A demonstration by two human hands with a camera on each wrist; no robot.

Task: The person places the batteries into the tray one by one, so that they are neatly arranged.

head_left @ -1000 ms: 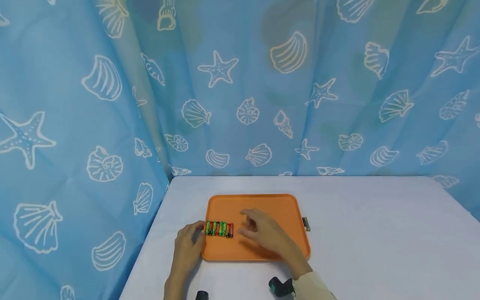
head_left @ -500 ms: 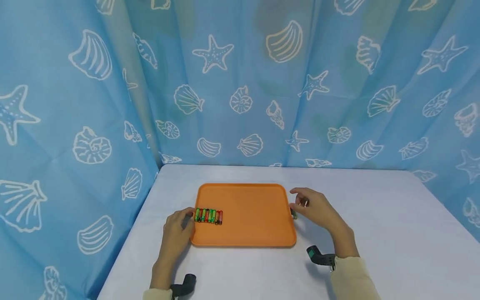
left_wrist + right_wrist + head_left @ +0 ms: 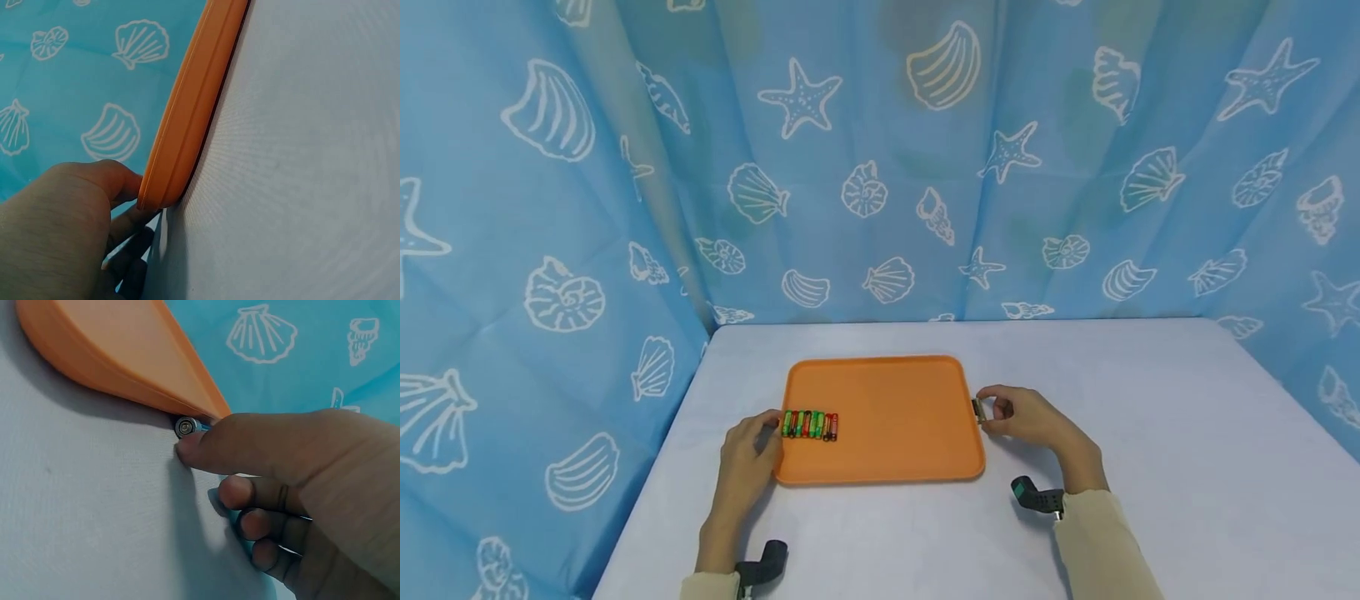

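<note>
An orange tray (image 3: 895,421) lies on the white table, with a row of several green and red batteries (image 3: 808,424) side by side at its left end. My left hand (image 3: 747,457) holds the tray's left edge, and in the left wrist view its thumb (image 3: 119,181) lies at the rim with fingers below. Just outside the tray's right edge, my right hand (image 3: 1037,423) pinches a battery (image 3: 186,427) between thumb and forefinger. That battery lies close against the tray's outer wall in the right wrist view, its round end showing; the thumb covers part of it.
A blue curtain (image 3: 887,225) with white shells and starfish hangs behind the table and along its left side. White tabletop (image 3: 1120,400) extends to the right of the tray. Black wrist-worn cameras (image 3: 1036,496) sit on both forearms.
My right hand has moved from above the tray to its right side and taken hold of the battery there. The left hand stays at the tray's left edge; the head view has shifted.
</note>
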